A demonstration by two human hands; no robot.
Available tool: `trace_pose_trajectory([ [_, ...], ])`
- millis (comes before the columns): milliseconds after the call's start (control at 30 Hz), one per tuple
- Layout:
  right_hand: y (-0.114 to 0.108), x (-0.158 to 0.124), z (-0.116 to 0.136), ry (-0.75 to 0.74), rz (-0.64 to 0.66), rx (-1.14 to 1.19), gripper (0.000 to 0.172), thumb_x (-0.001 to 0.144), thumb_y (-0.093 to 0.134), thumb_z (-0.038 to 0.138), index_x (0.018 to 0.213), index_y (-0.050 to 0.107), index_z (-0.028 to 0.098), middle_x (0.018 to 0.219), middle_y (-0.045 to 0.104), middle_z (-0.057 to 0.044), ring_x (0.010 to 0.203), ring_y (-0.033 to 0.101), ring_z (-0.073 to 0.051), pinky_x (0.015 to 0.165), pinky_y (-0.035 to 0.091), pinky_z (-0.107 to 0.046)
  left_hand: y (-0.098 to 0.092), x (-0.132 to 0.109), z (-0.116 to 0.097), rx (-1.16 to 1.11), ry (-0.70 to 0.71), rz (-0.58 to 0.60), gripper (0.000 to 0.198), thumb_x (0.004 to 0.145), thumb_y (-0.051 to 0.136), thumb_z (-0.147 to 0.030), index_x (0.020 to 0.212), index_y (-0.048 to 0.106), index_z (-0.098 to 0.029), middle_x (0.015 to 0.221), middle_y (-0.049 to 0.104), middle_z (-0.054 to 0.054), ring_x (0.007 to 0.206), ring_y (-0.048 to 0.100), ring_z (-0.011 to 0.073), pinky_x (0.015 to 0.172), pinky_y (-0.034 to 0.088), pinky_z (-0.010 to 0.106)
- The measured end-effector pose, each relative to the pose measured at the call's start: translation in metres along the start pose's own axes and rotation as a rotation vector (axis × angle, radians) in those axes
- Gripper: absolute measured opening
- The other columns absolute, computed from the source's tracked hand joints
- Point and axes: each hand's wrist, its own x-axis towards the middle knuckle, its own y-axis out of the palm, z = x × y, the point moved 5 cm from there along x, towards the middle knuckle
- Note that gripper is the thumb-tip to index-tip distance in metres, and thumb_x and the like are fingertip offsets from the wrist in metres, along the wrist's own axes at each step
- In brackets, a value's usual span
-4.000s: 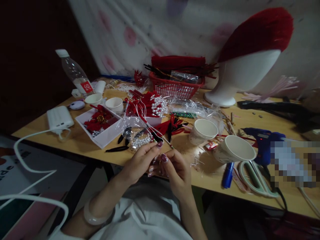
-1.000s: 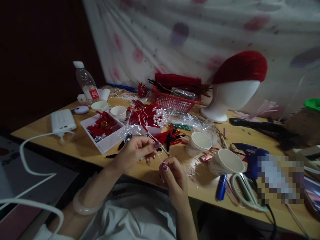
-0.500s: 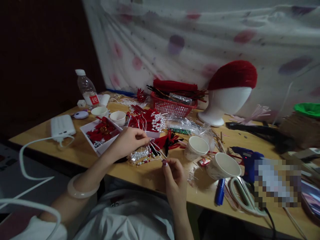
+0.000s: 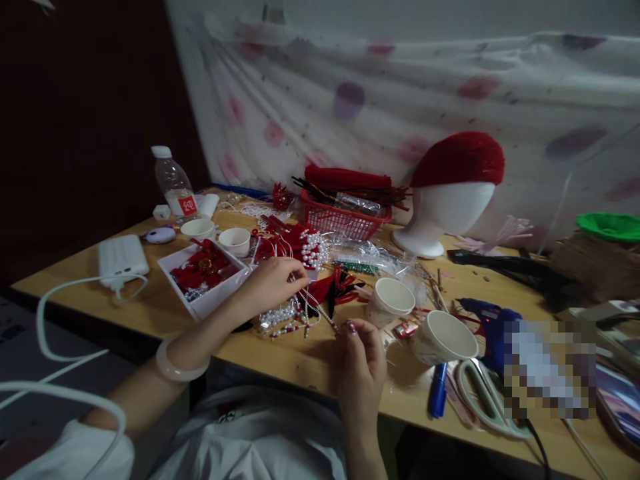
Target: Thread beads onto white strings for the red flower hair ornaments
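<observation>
My left hand (image 4: 277, 283) is closed in a pinch on thin white cords above the table's front edge. Lower and to the right, my right hand (image 4: 363, 353) pinches the end of a beaded strand (image 4: 327, 320), which stretches up toward the left hand. More strands with pearl, red and green beads hang below the left hand. Beside them lies a clear bag of pearl beads (image 4: 277, 315). Behind the left hand, red tassels topped with pearls (image 4: 314, 250) lie in a white box. Left of that, an open white box (image 4: 200, 307) holds red flower pieces.
Paper cups (image 4: 445, 339) stand right of my hands, near a blue marker (image 4: 438, 393), scissors (image 4: 493, 400) and a blue glue gun (image 4: 495, 327). Behind are a red basket (image 4: 340, 219) and a white foam head (image 4: 445, 210) with a red cap. A bottle (image 4: 175, 183) and power bank (image 4: 123, 257) stand left.
My right hand has moved slightly right and down, away from the left. The beaded strand between them now shows stretched out. The view has shifted slightly.
</observation>
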Motion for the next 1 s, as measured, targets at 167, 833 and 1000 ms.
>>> trace_pose_trajectory([
  [167, 0.002, 0.001, -0.001, 0.003, 0.017, 0.051, 0.023, 0.087, 0.065, 0.037, 0.104, 0.066, 0.021, 0.105, 0.07, -0.006, 0.101, 0.062, -0.023, 0.089, 0.046, -0.036, -0.011, 0.001, -0.015, -0.072, 0.06, 0.007, 0.017, 0.086, 0.056, -0.028, 0.077, 0.067, -0.019, 0.076, 0.071, 0.002, 0.07, 0.063, 0.0172, 0.067, 0.045, 0.028],
  [833, 0.002, 0.003, -0.008, 0.023, 0.064, 0.03, 0.018, 0.082, 0.072, 0.038, 0.09, 0.066, 0.022, 0.085, 0.067, -0.003, 0.081, 0.061, -0.021, 0.074, 0.047, -0.032, -0.062, 0.057, 0.016, -0.138, 0.052, 0.011, 0.019, 0.076, 0.067, -0.034, 0.068, 0.071, -0.017, 0.068, 0.07, 0.002, 0.065, 0.059, 0.0161, 0.066, 0.045, 0.029],
  [1000, 0.002, 0.004, -0.009, 0.025, 0.071, 0.023, 0.02, 0.08, 0.072, 0.039, 0.089, 0.066, 0.022, 0.084, 0.067, -0.003, 0.08, 0.061, -0.021, 0.073, 0.047, -0.032, -0.069, 0.06, 0.007, -0.213, 0.045, 0.015, 0.024, 0.079, 0.064, -0.039, 0.077, 0.07, -0.016, 0.072, 0.069, 0.002, 0.063, 0.057, 0.0136, 0.063, 0.045, 0.027],
])
